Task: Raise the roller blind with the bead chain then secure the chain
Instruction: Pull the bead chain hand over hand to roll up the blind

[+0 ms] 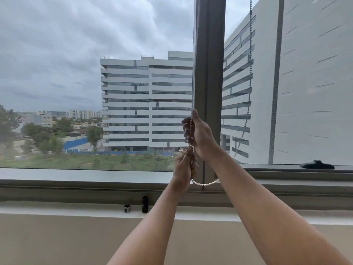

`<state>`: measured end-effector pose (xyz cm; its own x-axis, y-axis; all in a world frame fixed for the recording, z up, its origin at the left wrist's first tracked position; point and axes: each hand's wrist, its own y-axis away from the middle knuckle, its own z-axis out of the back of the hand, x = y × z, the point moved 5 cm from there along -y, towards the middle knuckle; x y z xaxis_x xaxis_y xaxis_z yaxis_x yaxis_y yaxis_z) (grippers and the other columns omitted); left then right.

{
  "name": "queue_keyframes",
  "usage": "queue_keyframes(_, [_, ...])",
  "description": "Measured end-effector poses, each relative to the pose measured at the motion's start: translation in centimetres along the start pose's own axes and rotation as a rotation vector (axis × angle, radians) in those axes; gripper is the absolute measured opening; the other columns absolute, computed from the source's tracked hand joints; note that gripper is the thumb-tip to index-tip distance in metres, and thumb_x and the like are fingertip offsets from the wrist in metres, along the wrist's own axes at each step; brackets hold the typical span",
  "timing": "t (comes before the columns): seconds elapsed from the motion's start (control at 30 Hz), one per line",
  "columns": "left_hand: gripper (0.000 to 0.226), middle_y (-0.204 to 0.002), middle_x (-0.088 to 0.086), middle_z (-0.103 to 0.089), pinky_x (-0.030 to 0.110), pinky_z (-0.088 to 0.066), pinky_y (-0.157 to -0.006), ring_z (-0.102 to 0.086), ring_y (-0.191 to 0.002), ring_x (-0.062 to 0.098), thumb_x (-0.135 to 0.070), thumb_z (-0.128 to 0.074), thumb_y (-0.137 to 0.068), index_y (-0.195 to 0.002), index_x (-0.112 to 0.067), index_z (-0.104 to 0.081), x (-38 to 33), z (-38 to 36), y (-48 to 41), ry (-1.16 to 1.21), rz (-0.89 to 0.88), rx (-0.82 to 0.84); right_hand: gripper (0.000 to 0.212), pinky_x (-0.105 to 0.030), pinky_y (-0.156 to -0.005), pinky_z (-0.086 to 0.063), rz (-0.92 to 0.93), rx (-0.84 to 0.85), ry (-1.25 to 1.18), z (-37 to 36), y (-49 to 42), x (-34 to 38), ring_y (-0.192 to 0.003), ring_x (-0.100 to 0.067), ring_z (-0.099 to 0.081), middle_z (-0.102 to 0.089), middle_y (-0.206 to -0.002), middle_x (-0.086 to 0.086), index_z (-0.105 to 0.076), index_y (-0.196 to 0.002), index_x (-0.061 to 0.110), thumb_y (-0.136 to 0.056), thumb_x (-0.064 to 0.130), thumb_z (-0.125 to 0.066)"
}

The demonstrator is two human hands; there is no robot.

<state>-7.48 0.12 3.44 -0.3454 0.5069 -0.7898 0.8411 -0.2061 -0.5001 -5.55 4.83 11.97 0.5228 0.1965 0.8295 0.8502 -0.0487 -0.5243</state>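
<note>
A white bead chain point(193, 79) hangs down along the left side of the dark window post point(210, 73). My right hand point(198, 132) grips the chain high up, fingers curled round it. Just below, my left hand point(186, 165) pinches the same chain between thumb and fingers. The chain's bottom loop point(205, 183) sags under my hands in front of the window frame. No blind fabric shows over the glass; the roller itself is above the view.
A second bead chain point(250, 64) hangs over the right pane. A black window handle point(317, 165) lies on the right frame. A small black cylinder point(145, 204) and a small black-and-white object point(127, 208) stand on the sill point(57, 209).
</note>
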Motion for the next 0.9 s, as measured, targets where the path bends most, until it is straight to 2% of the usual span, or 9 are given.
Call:
queue_keyframes(0.07, [0.048, -0.033, -0.011, -0.03, 0.009, -0.016, -0.03, -0.02, -0.026, 0.001, -0.026, -0.03, -0.099, -0.052, -0.016, -0.031, 0.0, -0.4, 0.3, -0.005, 0.006, 0.025, 0.048, -0.016, -0.033, -0.022, 0.052, -0.054, 0.039, -0.3, -0.1, 0.1, -0.033, -0.004, -0.027, -0.035, -0.044, 0.005, -0.04, -0.057, 0.017, -0.096, 0.043, -0.032])
queue_keyframes(0.17, [0.044, -0.034, -0.01, -0.034, 0.014, -0.022, -0.034, -0.026, -0.029, 0.002, -0.022, -0.027, -0.1, -0.058, -0.014, -0.034, 0.2, -0.7, 0.7, -0.025, 0.023, 0.105, 0.052, -0.015, -0.029, -0.019, 0.159, -0.1, 0.099, -0.2, -0.1, 0.3, -0.027, -0.003, -0.022, -0.028, -0.045, 0.0, -0.032, -0.051, 0.016, -0.097, 0.04, -0.033])
queue_keyframes(0.27, [0.04, -0.048, -0.009, -0.051, 0.02, -0.034, -0.054, -0.044, -0.046, 0.005, -0.027, -0.025, -0.099, -0.069, -0.012, -0.047, -0.7, 0.2, 0.2, -0.082, 0.047, 0.222, 0.054, -0.015, -0.03, -0.021, 0.189, -0.098, 0.161, -0.2, -0.2, 0.6, -0.027, -0.003, -0.022, -0.028, -0.044, -0.002, -0.032, -0.048, 0.016, -0.097, 0.04, -0.034])
queue_keyframes(0.37, [0.048, -0.063, -0.002, -0.064, 0.025, -0.044, -0.07, -0.057, -0.068, 0.011, -0.032, -0.021, -0.099, -0.077, -0.009, -0.056, -4.3, 1.3, -1.6, -0.122, -0.008, 0.192, 0.057, -0.014, -0.032, -0.025, 0.199, -0.089, 0.188, -0.3, -0.2, 0.6, -0.028, -0.003, -0.026, -0.032, -0.039, 0.003, -0.034, -0.043, 0.019, -0.096, 0.041, -0.034])
queue_keyframes(0.47, [0.042, -0.067, 0.005, -0.06, 0.027, -0.048, -0.069, -0.059, -0.068, 0.015, -0.03, -0.029, -0.099, -0.078, -0.008, -0.057, -10.4, 0.6, -4.2, -0.106, -0.134, 0.018, 0.062, -0.015, -0.034, -0.026, 0.189, -0.056, 0.186, -1.0, -0.3, 0.5, -0.028, -0.003, -0.029, -0.034, -0.032, 0.008, -0.042, -0.039, 0.021, -0.097, 0.039, -0.033])
queue_keyframes(0.57, [0.033, -0.073, 0.004, -0.053, 0.029, -0.044, -0.072, -0.053, -0.072, 0.015, -0.03, -0.034, -0.098, -0.081, -0.012, -0.055, -15.4, -2.0, -6.1, -0.174, -0.199, -0.053, 0.057, -0.015, -0.03, -0.023, 0.21, -0.013, 0.173, -2.2, -0.1, 0.7, -0.024, -0.005, -0.028, -0.034, -0.031, 0.008, -0.038, -0.045, 0.017, -0.099, 0.036, -0.031])
queue_keyframes(0.73, [0.044, -0.075, 0.0, -0.045, 0.025, -0.038, -0.06, -0.042, -0.067, 0.012, -0.039, -0.033, -0.097, -0.109, -0.005, -0.058, -19.9, -5.8, -7.5, -0.43, -0.194, -0.089, 0.054, -0.015, -0.03, -0.021, 0.174, 0.022, 0.157, -4.0, 0.3, 0.4, -0.026, -0.003, -0.024, -0.03, -0.046, -0.005, -0.033, -0.049, 0.017, -0.098, 0.037, -0.031])
queue_keyframes(0.83, [0.043, -0.052, -0.005, -0.039, 0.016, -0.025, -0.038, -0.032, -0.044, 0.006, -0.037, -0.035, -0.097, -0.078, -0.009, -0.06, -20.6, -6.3, -8.0, -0.393, -0.214, -0.074, 0.054, -0.017, -0.03, -0.021, 0.165, 0.023, 0.153, -4.4, 0.3, 0.2, -0.027, -0.004, -0.024, -0.03, -0.045, -0.004, -0.033, -0.048, 0.018, -0.098, 0.04, -0.031])
queue_keyframes(0.9, [0.047, -0.036, -0.009, -0.036, 0.014, -0.018, -0.033, -0.026, -0.031, 0.005, -0.036, -0.036, -0.097, -0.057, -0.015, -0.046, -20.6, -6.0, -8.1, -0.332, -0.267, -0.085, 0.053, -0.017, -0.031, -0.02, 0.165, 0.039, 0.135, -4.5, 0.3, 0.3, -0.027, -0.004, -0.023, -0.028, -0.046, -0.004, -0.033, -0.049, 0.017, -0.098, 0.039, -0.031])
